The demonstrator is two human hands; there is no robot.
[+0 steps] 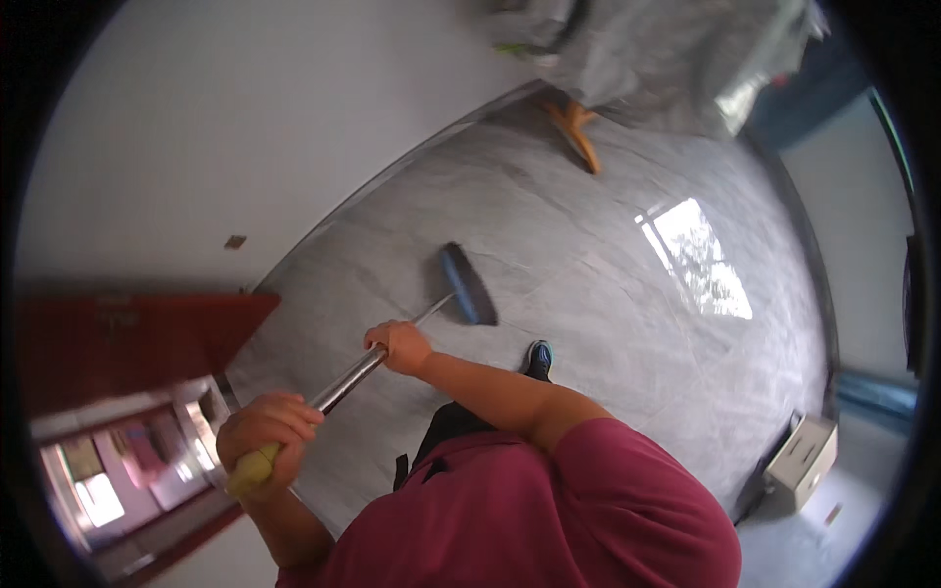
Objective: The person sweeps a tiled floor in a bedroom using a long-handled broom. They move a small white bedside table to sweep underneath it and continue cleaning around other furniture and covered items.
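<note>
A push broom with a long metallic handle [351,383] slants across the floor in front of me. My left hand [268,439] wraps the upper end, where a yellow grip [253,469] pokes out below the fist. Further down the shaft, my right hand [401,347] is closed around it. The blue broom head [459,287] with dark bristles [474,283] rests on the grey marbled floor [581,272], ahead of my dark shoe [540,359].
A pale wall [242,132] runs along the left to a red door [140,345] beside an opening. Orange-brown wooden legs [577,136] stand below a grey plastic-like cover [647,66]. A beige box [803,461] sits at lower right. Window light reflects off the floor.
</note>
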